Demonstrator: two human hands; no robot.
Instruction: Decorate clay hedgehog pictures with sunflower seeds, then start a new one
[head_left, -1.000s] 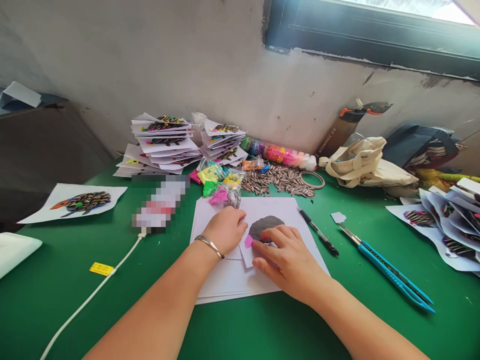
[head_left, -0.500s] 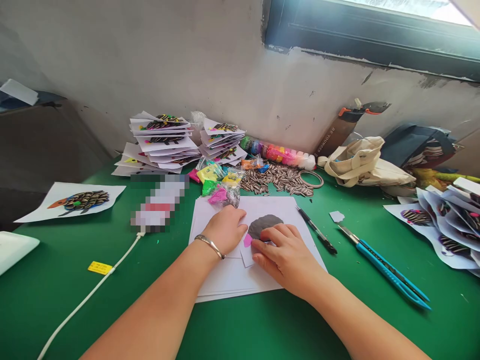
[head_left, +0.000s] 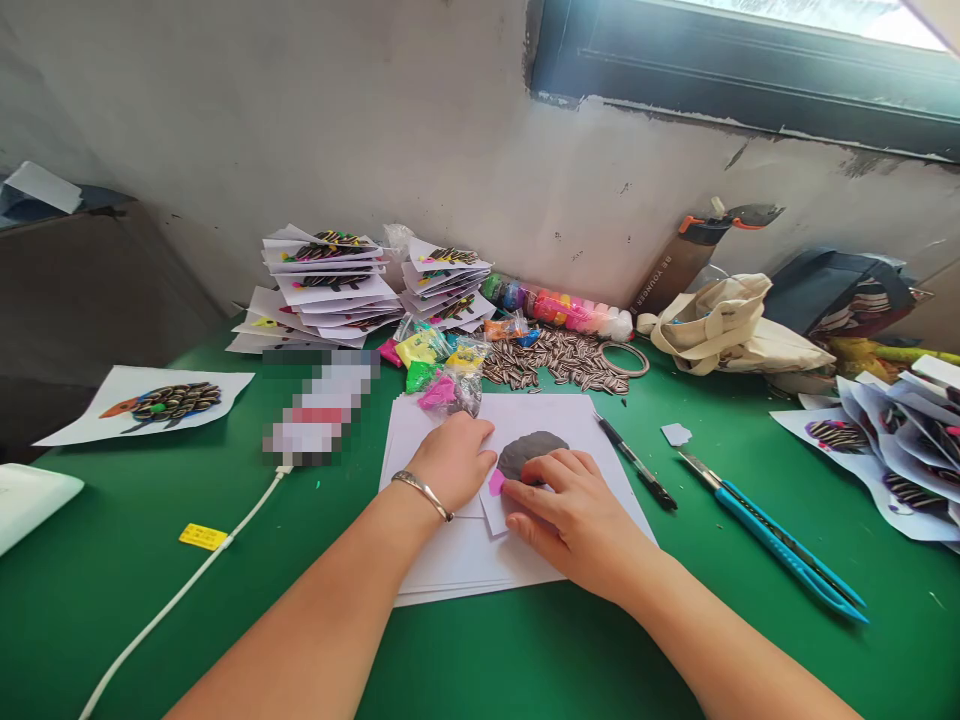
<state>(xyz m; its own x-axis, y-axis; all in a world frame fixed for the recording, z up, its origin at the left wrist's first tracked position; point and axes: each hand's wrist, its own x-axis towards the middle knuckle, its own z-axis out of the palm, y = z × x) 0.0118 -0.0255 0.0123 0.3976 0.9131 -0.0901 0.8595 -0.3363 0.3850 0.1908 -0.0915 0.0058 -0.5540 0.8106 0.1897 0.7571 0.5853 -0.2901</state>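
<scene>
My right hand (head_left: pixel 574 510) rests on a small white paper sheet (head_left: pixel 496 520). Its index fingertip touches a flat pink clay piece (head_left: pixel 497 482) at the left edge of a dark grey clay oval (head_left: pixel 529 452). Thumb and index finger are apart, and the other fingers lie over the grey clay. My left hand (head_left: pixel 448 462), with a silver bracelet (head_left: pixel 422 492) on its wrist, lies on the paper just left of the clay. Its fingers are apart; part of them is hidden. Beneath both hands is a stack of larger white sheets (head_left: pixel 450 575).
Bagged coloured clay (head_left: pixel 442 380), sunflower seeds (head_left: pixel 555 360) and stacked seed pictures (head_left: pixel 330 290) are behind the paper. A black pen (head_left: pixel 637 465) and blue craft knife (head_left: pixel 787 545) lie to the right. At left are a finished picture (head_left: pixel 176 402) and a white cable (head_left: pixel 187 590).
Both hands keep nearly the same pose, the right index finger still on the pink clay. The whole view shifts very slightly.
</scene>
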